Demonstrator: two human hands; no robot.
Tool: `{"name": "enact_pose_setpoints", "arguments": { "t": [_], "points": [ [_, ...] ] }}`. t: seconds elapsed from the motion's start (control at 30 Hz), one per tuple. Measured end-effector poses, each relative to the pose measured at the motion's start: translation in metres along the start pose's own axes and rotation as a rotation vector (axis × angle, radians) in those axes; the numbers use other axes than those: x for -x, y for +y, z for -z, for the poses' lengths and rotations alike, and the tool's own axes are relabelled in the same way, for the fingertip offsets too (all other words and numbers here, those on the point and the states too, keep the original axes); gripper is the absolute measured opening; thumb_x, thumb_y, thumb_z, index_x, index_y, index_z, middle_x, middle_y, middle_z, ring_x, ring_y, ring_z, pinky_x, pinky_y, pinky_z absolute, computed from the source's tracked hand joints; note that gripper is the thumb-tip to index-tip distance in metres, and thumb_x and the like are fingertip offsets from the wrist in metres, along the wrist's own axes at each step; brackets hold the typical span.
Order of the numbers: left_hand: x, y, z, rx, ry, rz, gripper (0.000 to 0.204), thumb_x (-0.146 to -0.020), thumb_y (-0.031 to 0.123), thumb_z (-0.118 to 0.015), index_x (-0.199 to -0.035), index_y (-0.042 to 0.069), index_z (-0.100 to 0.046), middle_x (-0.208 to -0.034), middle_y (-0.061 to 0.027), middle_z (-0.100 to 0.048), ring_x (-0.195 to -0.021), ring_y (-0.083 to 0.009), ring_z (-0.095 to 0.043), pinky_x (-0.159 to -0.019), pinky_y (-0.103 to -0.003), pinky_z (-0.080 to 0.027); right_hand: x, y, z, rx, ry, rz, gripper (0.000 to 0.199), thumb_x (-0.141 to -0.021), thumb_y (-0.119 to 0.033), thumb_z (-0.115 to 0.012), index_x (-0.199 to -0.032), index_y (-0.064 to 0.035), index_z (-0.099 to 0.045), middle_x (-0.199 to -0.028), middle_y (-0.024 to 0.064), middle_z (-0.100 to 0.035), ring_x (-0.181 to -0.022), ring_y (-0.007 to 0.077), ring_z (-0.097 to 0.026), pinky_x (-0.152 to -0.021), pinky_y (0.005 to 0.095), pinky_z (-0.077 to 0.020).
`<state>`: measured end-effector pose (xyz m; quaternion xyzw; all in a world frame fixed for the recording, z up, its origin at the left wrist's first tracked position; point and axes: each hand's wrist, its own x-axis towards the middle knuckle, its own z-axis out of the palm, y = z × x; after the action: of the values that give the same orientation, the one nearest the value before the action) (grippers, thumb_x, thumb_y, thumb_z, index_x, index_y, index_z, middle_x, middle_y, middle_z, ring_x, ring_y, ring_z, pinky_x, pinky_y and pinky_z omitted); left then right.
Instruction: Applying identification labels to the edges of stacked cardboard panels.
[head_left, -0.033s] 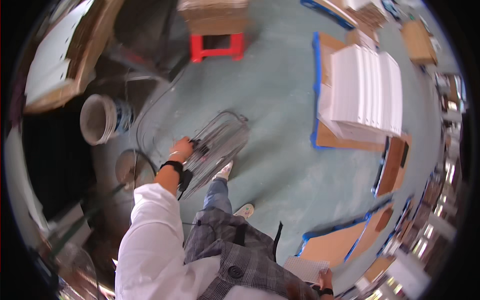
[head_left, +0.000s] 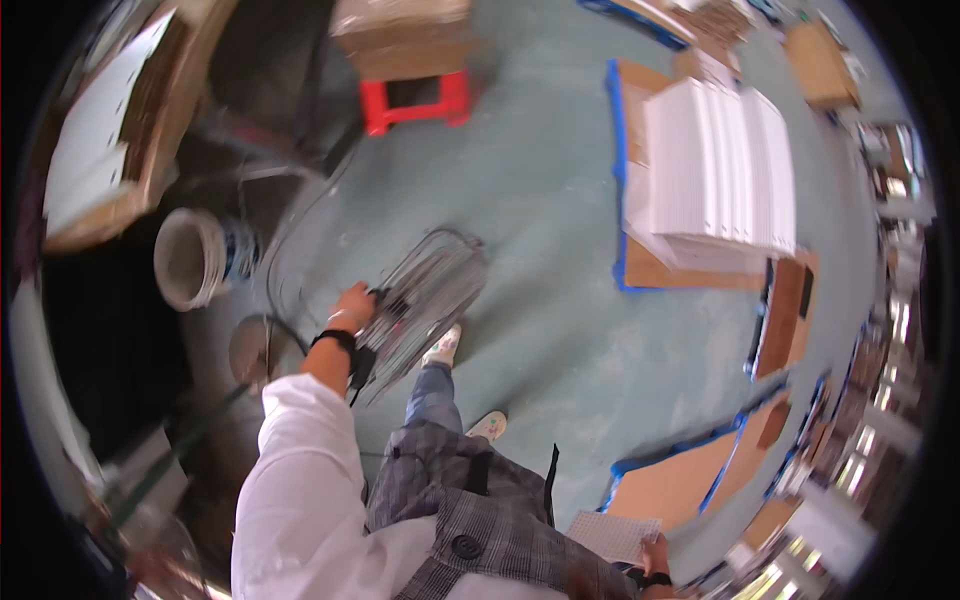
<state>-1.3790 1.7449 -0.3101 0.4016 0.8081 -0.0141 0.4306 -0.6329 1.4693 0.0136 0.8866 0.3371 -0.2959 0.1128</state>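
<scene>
My left arm reaches forward in a white sleeve with a black band at the wrist. My left hand (head_left: 352, 306) is closed at the near left side of a floor fan (head_left: 425, 285) with a round wire cage, by its dark middle part. Motion blurs the fan, and the exact place of the grip is hard to make out. Low at the right, my right hand (head_left: 655, 553) grips the edge of a white sheet (head_left: 612, 535) with a fine grid pattern. Part of that hand is cut off by the lower edge.
A white bucket (head_left: 185, 260) lies tilted at left, near a cable on the floor. Ahead, a red stool (head_left: 415, 100) bears a cardboard box (head_left: 400, 35). Stacked white panels (head_left: 715, 170) stand on a blue-edged board at right. Flat brown boards (head_left: 670, 480) lie nearer.
The whole view has shifted slightly, with the stool, bucket and panels now a little further left. My left hand stays at the fan, and my right hand still holds the sheet.
</scene>
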Motion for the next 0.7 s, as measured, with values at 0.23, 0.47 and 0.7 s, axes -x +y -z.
{"name": "enact_pose_setpoints", "arguments": {
  "t": [0.23,0.47,0.7],
  "points": [
    [-0.041,-0.013,-0.036,-0.583,-0.171,-0.567,0.024,-0.079,0.015,-0.046,-0.095,0.002,-0.060,-0.107,-0.0250,-0.054,-0.103,-0.0396,-0.050,-0.090,-0.043,-0.041,0.037,0.152,-0.078,0.080,-0.014,-0.225,0.040,-0.064,-0.024,-0.064,-0.095,0.0005,-0.057,-0.091,0.0224,-0.060,-0.091,0.0355,-0.057,-0.079,0.0409,-0.0448],
    [-0.010,0.008,0.011,-0.354,0.190,-0.064,0.057,-0.083,0.041,-0.045,-0.125,0.003,-0.039,-0.117,-0.0267,-0.048,-0.110,-0.0396,-0.045,-0.092,-0.044,-0.037,0.108,0.209,-0.153,-0.061,0.112,-0.364,0.034,-0.066,-0.025,-0.061,-0.089,-0.0008,-0.060,-0.088,0.0201,-0.061,-0.087,0.0351,-0.058,-0.077,0.0393,-0.0456],
    [0.095,0.141,-0.039,-0.191,0.708,-0.597,0.030,-0.081,0.023,-0.053,-0.103,0.003,-0.052,-0.093,-0.0202,-0.060,-0.087,-0.0377,-0.057,-0.075,-0.045,-0.044,0.182,0.321,-0.309,-0.456,0.072,-0.513,0.041,-0.067,-0.028,-0.063,-0.098,-0.0021,-0.058,-0.099,0.0204,-0.059,-0.096,0.0362,-0.054,-0.082,0.0410,-0.0436]
  ]
}}
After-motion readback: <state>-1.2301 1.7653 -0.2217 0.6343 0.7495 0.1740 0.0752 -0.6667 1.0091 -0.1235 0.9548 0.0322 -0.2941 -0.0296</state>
